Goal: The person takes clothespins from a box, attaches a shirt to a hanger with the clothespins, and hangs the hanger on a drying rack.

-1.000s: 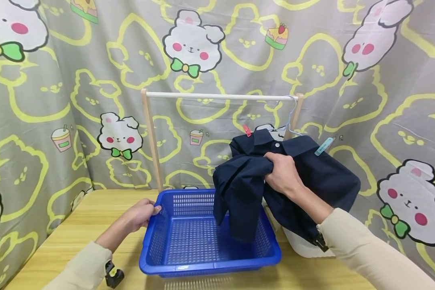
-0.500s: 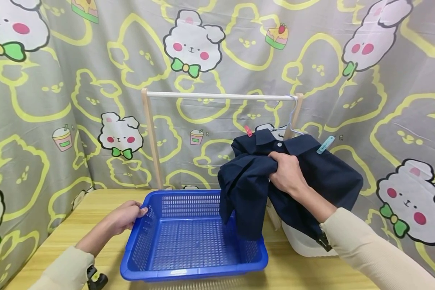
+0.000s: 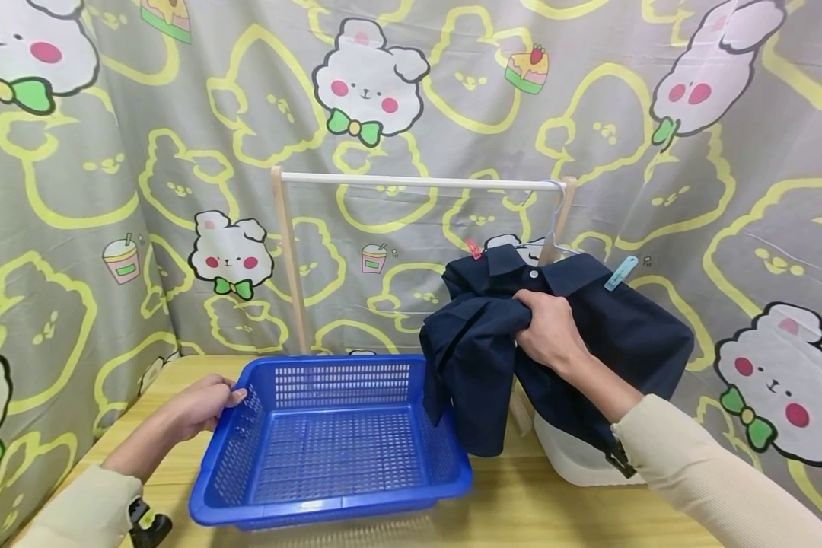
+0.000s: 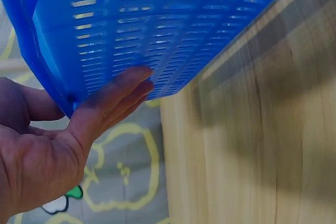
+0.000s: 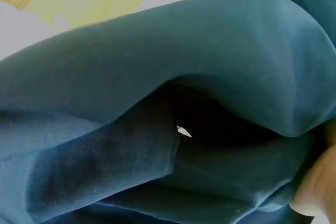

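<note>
My left hand [image 3: 202, 407] grips the left rim of a blue plastic basket [image 3: 342, 502]; in the left wrist view the thumb is over the rim and the fingers [image 4: 123, 93] lie along the slotted outer wall. My right hand [image 3: 551, 327] pinches the front of a dark navy collared shirt [image 3: 616, 327], bunching the cloth. The shirt hangs on a light-blue wire hanger [image 3: 558, 221] hooked at the right end of a rack's white rail. A gathered part of the shirt droops over the basket's right side. Navy folds fill most of the right wrist view.
The rack [image 3: 411, 181] has wooden posts. A red clothespin [image 3: 473, 249] and a teal clothespin [image 3: 620, 273] sit at the shirt's shoulders. A white container [image 3: 568, 457] stands under the shirt, partly hidden. Behind hangs a patterned curtain [image 3: 383, 228]; below is the wood-grain table [image 3: 520, 517].
The basket has slid left across the table with my left hand on its rim, leaving less of it under the shirt. My right hand and the held cloth have shifted slightly right.
</note>
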### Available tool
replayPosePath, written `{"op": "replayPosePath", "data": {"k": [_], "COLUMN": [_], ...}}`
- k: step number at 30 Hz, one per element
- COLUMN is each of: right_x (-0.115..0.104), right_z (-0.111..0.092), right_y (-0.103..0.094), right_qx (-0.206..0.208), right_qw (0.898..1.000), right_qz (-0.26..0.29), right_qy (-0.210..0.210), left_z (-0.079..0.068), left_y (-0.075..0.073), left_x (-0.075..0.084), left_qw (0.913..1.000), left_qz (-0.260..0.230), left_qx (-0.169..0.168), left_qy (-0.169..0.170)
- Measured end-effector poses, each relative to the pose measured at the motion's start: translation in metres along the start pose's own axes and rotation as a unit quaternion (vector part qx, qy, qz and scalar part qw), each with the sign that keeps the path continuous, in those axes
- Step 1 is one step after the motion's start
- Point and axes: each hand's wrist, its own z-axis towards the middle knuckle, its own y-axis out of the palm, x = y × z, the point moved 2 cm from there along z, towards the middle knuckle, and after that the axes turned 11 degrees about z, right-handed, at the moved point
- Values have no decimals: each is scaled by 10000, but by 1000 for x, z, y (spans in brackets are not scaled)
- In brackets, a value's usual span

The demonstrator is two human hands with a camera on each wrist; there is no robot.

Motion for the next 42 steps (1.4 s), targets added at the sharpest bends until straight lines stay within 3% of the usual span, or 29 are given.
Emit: {"op": "replayPosePath", "data": {"k": [19,25,42], "right_x": [12,13,19], "right_z": [-11,-10,-12], "right_y": [9,3,0], "right_qx": [-145,3,-147], "right_qw": [9997,9998,9998], "right_qz": [-176,-144,-156], "right_qy": [-84,-113,-17], "left_z": [-11,-13,-14], "left_y": [-29,-34,-40], "left_x": [-21,-24,-31], "left_qw": [9995,9993,9989], "left_qz": [183,221,227], "left_qx": [-23,-27,-120], "left_qy": [-247,-293,-400]}}
